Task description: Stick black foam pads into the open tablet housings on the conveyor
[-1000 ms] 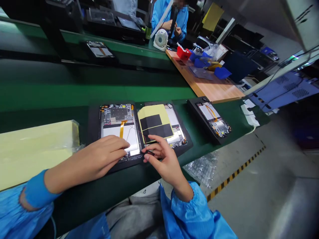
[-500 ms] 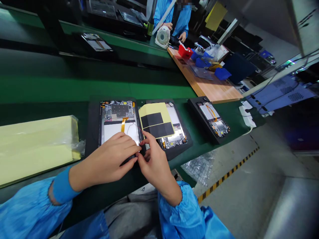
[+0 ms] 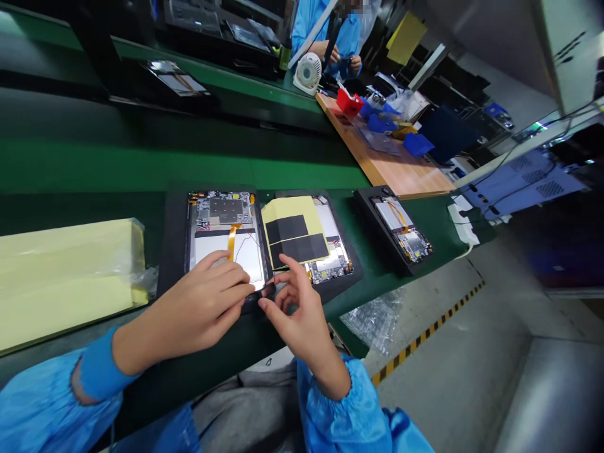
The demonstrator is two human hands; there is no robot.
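Observation:
An opened tablet point(image 3: 252, 251), with its circuit board, white battery, orange ribbon cable and thin wires bare, lies on a black pad point(image 3: 173, 251) in front of me. My left hand point(image 3: 207, 299) rests over its lower part, fingers bent and drawn together at the bottom edge near the right corner. What its fingertips pinch, if anything, is hidden. Beside that corner is my right hand point(image 3: 299, 308), thumb and index finger apart. A small dark piece point(image 3: 268, 290) shows at the corner between the hands; I cannot tell whether it is loose.
Yellow backing paper with black stickers point(image 3: 297, 236) lies on a second opened tablet point(image 3: 337, 251). A third opened tablet point(image 3: 401, 220) sits further right. Bagged yellow sheets point(image 3: 70, 277) lie left. A wooden board point(image 3: 391, 167) holds bins; a co-worker point(image 3: 325, 38) stands beyond a fan point(image 3: 308, 73).
My right hand has opened, its index finger and thumb parting and moving slightly right. My left hand has shifted a little left and down. The co-worker's hands have come up together.

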